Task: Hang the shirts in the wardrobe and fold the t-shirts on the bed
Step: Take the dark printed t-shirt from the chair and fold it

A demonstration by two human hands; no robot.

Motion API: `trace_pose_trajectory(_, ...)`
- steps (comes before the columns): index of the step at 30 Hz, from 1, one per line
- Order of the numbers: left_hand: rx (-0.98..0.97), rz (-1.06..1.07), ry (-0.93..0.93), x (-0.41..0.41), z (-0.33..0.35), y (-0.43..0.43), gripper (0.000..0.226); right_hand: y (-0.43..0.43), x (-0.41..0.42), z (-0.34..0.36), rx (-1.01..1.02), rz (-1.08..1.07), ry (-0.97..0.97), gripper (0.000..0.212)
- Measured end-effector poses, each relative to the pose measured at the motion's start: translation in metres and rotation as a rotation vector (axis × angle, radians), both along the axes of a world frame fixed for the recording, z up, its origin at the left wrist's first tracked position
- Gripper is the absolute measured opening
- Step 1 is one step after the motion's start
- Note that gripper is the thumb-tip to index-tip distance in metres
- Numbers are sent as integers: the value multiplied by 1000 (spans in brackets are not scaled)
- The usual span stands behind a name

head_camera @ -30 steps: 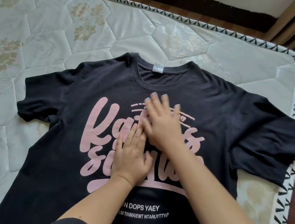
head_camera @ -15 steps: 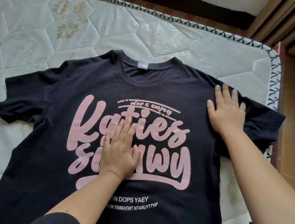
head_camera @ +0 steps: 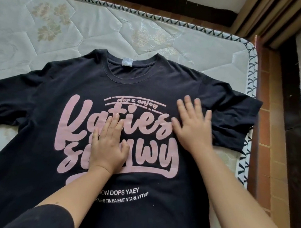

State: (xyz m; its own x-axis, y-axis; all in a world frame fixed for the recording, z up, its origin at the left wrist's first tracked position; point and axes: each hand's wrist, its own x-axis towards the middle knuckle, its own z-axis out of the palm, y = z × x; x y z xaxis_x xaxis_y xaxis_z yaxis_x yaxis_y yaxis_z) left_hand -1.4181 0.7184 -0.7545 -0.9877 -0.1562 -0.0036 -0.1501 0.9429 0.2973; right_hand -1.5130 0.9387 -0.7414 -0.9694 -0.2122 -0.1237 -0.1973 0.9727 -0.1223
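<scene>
One t-shirt [head_camera: 44, 105], one mattress [head_camera: 84, 29], and two hands: left hand [head_camera: 108, 146], right hand [head_camera: 192, 131].

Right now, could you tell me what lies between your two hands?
Head view: between left hand and right hand, only pink printed lettering on the black t-shirt.

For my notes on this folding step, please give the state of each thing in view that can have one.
T-shirt: unfolded, spread front up on the mattress.
Left hand: open, flat on the pink print.
Right hand: open, fingers spread, flat on the T-shirt beside the print.
Neck label: flat inside the collar.
Mattress: uncovered, with the T-shirt lying on it.
</scene>
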Motion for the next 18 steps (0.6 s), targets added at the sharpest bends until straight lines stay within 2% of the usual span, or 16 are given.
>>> trace_pose_trajectory(3,-1,3,-6,1,1,0,73,58,-12,6,49,-233,-12,60)
trace_pose_trajectory(6,9,5,-14,1,2,0,73,96,-11,13,91,-350,-66,58)
trace_pose_trajectory(10,13,8,-21,1,3,1,75,81,-5,20,100,-436,-90,61)
trace_pose_trajectory(14,9,14,-29,1,3,0,75,0,29,11,17,-210,83,64)
trace_pose_trajectory(18,-7,0,-37,1,4,1,77,-65,86,-6,-43,94,43,57)
